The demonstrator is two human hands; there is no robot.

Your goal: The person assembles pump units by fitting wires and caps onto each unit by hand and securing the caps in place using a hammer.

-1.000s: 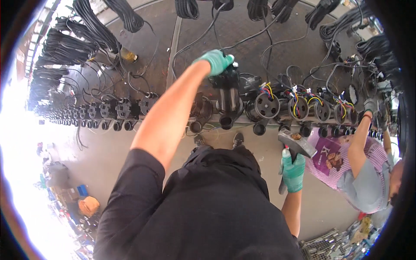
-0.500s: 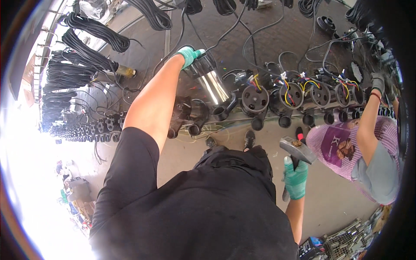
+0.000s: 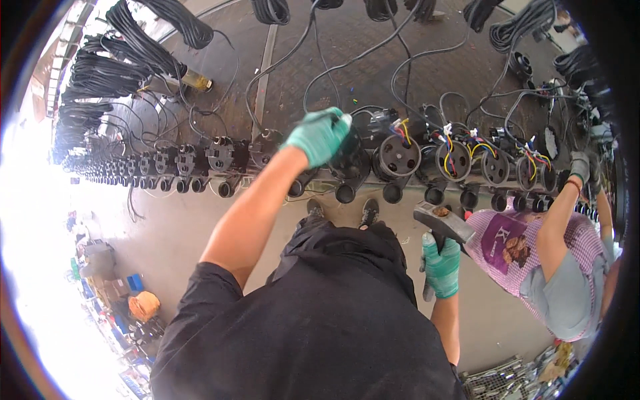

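Note:
My left hand (image 3: 319,139), in a green glove, is curled over the top of a black pump unit (image 3: 351,160) at the bench edge. The hand hides much of its top, and the silver cylinder seen before does not show now. A black cable runs up from near the hand. My right hand (image 3: 442,270), also gloved in green, grips a hammer (image 3: 443,222) in front of my body, with its metal head up. To the right of the left hand stands an open round black housing (image 3: 399,157) with coloured wires.
A long row of black pump bodies (image 3: 227,155) lines the edge of the dark bench (image 3: 293,73). Coiled black cables (image 3: 107,75) hang along the far and left sides. At the right, a co-worker in a checked apron (image 3: 510,243) reaches a gloved hand (image 3: 580,167) toward the bench.
The silver cylinder under my left hand was tilted and in plain sight; now the hand is lower and further right, over the pump unit. The hammer has shifted slightly left.

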